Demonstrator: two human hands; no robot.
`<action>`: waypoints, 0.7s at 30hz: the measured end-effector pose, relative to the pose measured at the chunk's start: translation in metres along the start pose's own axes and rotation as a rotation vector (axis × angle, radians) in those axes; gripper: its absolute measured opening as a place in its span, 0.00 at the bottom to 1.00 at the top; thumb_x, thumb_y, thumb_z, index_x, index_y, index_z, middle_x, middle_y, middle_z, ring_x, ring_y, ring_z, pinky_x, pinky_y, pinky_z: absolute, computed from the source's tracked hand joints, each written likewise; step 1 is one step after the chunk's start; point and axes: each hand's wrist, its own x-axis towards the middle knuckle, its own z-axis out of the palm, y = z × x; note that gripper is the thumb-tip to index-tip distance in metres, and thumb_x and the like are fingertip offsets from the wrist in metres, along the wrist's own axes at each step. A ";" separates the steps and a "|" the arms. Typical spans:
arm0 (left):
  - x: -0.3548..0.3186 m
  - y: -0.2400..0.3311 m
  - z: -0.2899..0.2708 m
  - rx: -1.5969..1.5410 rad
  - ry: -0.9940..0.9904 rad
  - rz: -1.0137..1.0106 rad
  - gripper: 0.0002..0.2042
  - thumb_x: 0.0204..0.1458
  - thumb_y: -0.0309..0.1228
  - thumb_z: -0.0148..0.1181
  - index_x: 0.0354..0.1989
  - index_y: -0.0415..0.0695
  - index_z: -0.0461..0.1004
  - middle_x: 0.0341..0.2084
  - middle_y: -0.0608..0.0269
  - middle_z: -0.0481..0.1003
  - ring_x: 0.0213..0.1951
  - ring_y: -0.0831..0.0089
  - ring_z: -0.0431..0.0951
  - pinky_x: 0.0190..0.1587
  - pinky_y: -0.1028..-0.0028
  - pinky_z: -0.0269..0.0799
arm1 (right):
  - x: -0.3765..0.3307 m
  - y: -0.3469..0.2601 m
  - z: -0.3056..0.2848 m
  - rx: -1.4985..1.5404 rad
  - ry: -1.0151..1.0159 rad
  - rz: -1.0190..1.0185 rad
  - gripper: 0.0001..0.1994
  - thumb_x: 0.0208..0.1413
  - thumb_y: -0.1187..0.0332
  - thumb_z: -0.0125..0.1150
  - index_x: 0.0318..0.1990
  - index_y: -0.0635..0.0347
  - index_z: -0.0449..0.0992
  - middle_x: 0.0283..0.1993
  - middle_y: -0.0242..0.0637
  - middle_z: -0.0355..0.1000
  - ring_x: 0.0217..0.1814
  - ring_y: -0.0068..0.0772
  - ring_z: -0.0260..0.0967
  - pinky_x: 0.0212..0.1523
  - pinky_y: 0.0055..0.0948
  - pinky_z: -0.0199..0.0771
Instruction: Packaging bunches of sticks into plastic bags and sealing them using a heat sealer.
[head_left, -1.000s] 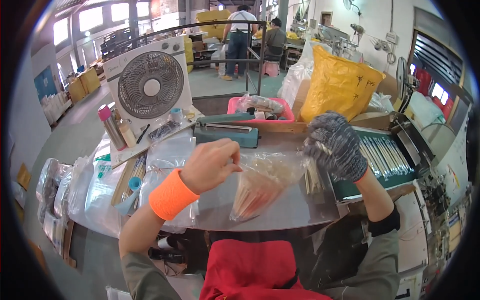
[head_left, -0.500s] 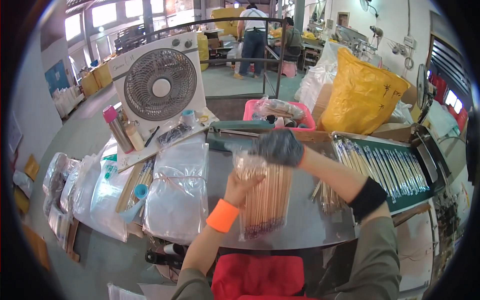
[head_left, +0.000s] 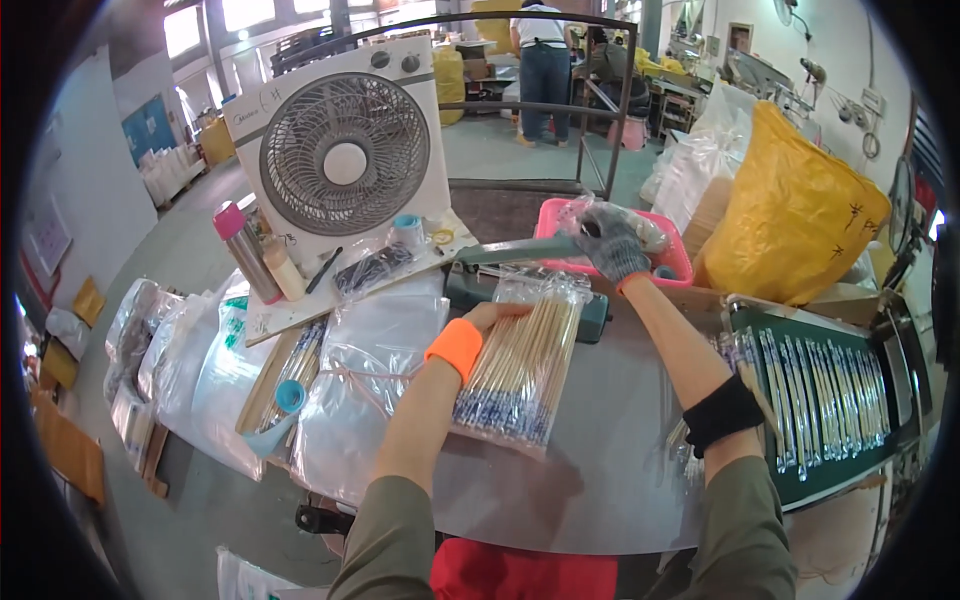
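The left hand (head_left: 497, 316), bare with an orange wristband, grips the near-left edge of a clear bag of sticks (head_left: 520, 365), though its fingers are mostly hidden beneath the plastic; loose clear bags (head_left: 375, 370) lie heaped on the counter (head_left: 610, 470) to its left, with a box fan (head_left: 345, 150) beyond them. The bag lies flat between the two hands, its long axis running from the lower rim up and slightly right, its open mouth at the green heat sealer (head_left: 520, 255). The gloved right hand (head_left: 610, 242) rests curled on the sealer's bar in front of a pink basket (head_left: 670, 262), and whether it clasps the bar is unclear; to its right wrapped sticks (head_left: 810, 380) line a green conveyor partly cut off.
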 end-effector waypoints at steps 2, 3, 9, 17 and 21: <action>0.015 0.008 0.007 0.131 0.045 0.023 0.16 0.47 0.31 0.60 0.42 0.34 0.72 0.35 0.54 0.76 0.33 0.67 0.78 0.35 0.71 0.76 | -0.037 0.052 0.013 -0.130 0.089 -0.123 0.14 0.42 0.68 0.63 0.39 0.56 0.73 0.36 0.45 0.70 0.41 0.46 0.68 0.46 0.36 0.67; 0.025 0.011 0.010 0.263 0.096 0.057 0.17 0.47 0.32 0.61 0.42 0.34 0.72 0.34 0.53 0.76 0.33 0.67 0.78 0.33 0.71 0.76 | -0.056 0.084 0.027 -0.174 0.142 -0.192 0.13 0.45 0.64 0.62 0.40 0.55 0.73 0.39 0.45 0.71 0.44 0.46 0.69 0.47 0.37 0.68; -0.078 -0.035 0.015 1.569 0.785 0.827 0.37 0.41 0.45 0.64 0.57 0.38 0.56 0.49 0.44 0.66 0.50 0.51 0.68 0.53 0.63 0.62 | -0.065 0.059 0.044 -0.048 -0.128 0.167 0.15 0.53 0.62 0.53 0.46 0.56 0.71 0.42 0.45 0.71 0.45 0.47 0.68 0.48 0.37 0.67; -0.466 -0.232 0.088 1.546 0.263 0.122 0.22 0.46 0.41 0.58 0.49 0.44 0.66 0.38 0.54 0.73 0.41 0.58 0.73 0.41 0.66 0.68 | -0.062 0.164 0.069 -0.736 -0.255 -0.085 0.24 0.56 0.69 0.34 0.62 0.60 0.52 0.64 0.48 0.50 0.66 0.45 0.47 0.63 0.35 0.50; -0.557 -0.344 0.112 1.663 0.789 -0.138 0.27 0.41 0.44 0.62 0.47 0.39 0.65 0.37 0.54 0.72 0.39 0.57 0.73 0.42 0.67 0.68 | -0.060 0.142 0.077 -0.297 -0.145 0.159 0.34 0.54 0.44 0.44 0.60 0.62 0.56 0.61 0.53 0.54 0.65 0.48 0.50 0.63 0.38 0.49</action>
